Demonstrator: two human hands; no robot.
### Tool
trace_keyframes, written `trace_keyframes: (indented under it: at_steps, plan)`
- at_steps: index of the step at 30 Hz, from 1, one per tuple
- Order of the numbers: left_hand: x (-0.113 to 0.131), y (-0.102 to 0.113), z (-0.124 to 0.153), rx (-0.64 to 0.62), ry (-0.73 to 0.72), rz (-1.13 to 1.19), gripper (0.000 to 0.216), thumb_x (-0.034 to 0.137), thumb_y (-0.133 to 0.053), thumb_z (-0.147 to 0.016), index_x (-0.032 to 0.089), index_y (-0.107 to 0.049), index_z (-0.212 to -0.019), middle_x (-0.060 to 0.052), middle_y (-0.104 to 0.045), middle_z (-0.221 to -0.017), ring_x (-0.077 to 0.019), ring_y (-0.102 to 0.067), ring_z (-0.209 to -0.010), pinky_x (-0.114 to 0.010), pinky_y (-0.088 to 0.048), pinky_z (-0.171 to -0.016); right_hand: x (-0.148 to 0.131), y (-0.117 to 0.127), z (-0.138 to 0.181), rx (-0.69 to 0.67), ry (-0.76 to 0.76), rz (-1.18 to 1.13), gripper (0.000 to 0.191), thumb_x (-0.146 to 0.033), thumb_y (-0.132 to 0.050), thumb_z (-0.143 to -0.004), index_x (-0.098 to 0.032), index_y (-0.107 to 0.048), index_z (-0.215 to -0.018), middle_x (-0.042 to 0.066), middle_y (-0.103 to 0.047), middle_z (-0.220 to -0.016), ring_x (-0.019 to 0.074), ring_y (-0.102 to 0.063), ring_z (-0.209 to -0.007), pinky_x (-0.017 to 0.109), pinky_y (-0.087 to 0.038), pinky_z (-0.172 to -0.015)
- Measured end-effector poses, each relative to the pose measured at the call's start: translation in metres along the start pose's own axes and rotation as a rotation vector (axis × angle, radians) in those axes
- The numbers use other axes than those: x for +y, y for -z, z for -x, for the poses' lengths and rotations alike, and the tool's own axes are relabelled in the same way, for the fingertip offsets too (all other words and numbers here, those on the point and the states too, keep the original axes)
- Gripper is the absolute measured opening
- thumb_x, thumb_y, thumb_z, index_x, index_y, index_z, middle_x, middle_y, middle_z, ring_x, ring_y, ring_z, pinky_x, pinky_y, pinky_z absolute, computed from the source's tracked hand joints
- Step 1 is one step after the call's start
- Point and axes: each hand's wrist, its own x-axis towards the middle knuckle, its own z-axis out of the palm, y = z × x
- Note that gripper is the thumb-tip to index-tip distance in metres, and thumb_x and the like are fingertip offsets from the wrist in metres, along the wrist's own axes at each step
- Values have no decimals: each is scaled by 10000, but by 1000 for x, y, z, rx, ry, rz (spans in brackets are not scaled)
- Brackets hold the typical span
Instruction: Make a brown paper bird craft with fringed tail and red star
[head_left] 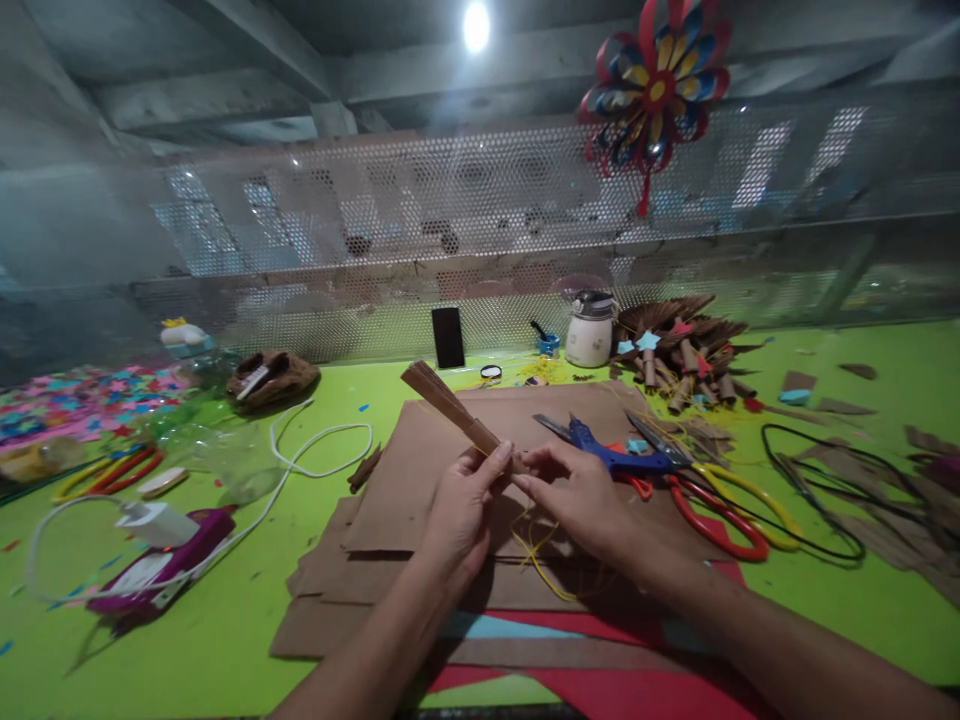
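My left hand [469, 505] is closed around the lower end of a folded brown paper fan [448, 405], which tilts up to the left. My right hand [574, 495] pinches at that same lower end, fingertips beside the left thumb; my fingers hide what exactly it grips. Yellow thread [534, 552] hangs in loose loops below the hands. Beneath them lies a stack of brown paper sheets [382, 510]. Just right of my right hand rest blue-handled scissors [611, 452] and a pair with red and yellow handles [720, 510].
Finished brown paper fans with stars [682, 350] are piled at the back right, near a white jar [589, 335]. A phone [448, 338] leans at the back. On the left lie a purple power strip [169, 565], white cable [279, 490] and colourful paper stars [97, 400].
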Motion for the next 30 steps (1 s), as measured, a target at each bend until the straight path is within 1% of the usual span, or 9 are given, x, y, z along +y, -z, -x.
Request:
trace_keyframes:
  at_steps: [3, 6, 11, 14, 17, 20, 24, 27, 30]
  plan:
    - [1, -1, 0, 27, 13, 24, 272, 215, -741, -653, 102, -653, -884, -39, -672, -727, -98, -603, -664, -181, -449, -642, -3, 1, 0, -51, -50, -27, 120, -245, -621, -729, -131, -656, -746, 46, -638, -714, 165, -573, -661, 282, -445, -612]
    - [2, -1, 0, 30, 22, 53, 395, 187, -742, -650, 154, -610, -1021, -17, -665, -726, -101, -604, -657, -198, -453, -646, -5, 4, 3, -55, -57, -24, 130, -257, -615, -734, -133, -649, -712, 36, -627, -687, 161, -565, -646, 278, -437, -600]
    - [1, 0, 0, -23, 58, 21, 197, 231, -721, -680, 98, -627, -793, -41, -653, -711, -96, -591, -642, -186, -448, -623, -1, 4, 3, -23, -14, -15, 136, -270, -620, -735, -143, -634, -691, 26, -614, -674, 152, -551, -637, 273, -430, -598]
    - [-1, 2, 0, -41, 92, 5, 210, 249, -713, -689, 105, -623, -814, -39, -653, -717, -104, -586, -625, -207, -453, -610, 4, 3, 0, -31, -25, 10, 125, -266, -634, -718, -142, -635, -700, 28, -615, -677, 153, -550, -636, 276, -429, -599]
    - [-2, 2, -1, -11, 32, -25, 192, 239, -717, -685, 114, -616, -790, -31, -651, -725, -100, -588, -652, -198, -451, -633, 6, 2, -1, -39, -27, 21, 122, -258, -643, -701, -142, -645, -739, 32, -623, -704, 155, -549, -645, 279, -428, -608]
    - [-4, 3, -2, 8, 5, -32, 203, 253, -725, -676, 120, -618, -787, -18, -642, -699, -83, -574, -622, -176, -438, -604, 4, 2, 1, -44, -56, -19, 124, -255, -646, -692, -141, -649, -738, 34, -622, -711, 152, -544, -649, 276, -426, -611]
    - [-3, 1, -1, 2, 42, -14, 287, 280, -733, -665, 152, -629, -900, 1, -634, -678, -74, -567, -585, -155, -416, -532, 1, 4, 1, -117, -178, -201, 160, -288, -647, -691, -130, -644, -716, 15, -596, -643, 128, -507, -579, 253, -398, -538]
    - [0, 0, 1, -81, 35, 4, 262, 294, -712, -689, 143, -641, -891, -22, -648, -747, -88, -594, -651, -167, -452, -596, 4, 5, -1, -172, -291, -466, 233, -347, -679, -675, -128, -650, -749, 8, -605, -654, 107, -502, -555, 233, -386, -518]
    - [0, 2, 1, -155, 45, 12, 201, 276, -692, -713, 131, -644, -844, -44, -661, -795, -106, -612, -711, -193, -475, -676, 9, 6, -3, -204, -322, -694, 260, -364, -702, -672, -127, -665, -772, 24, -635, -699, 113, -544, -607, 238, -420, -585]
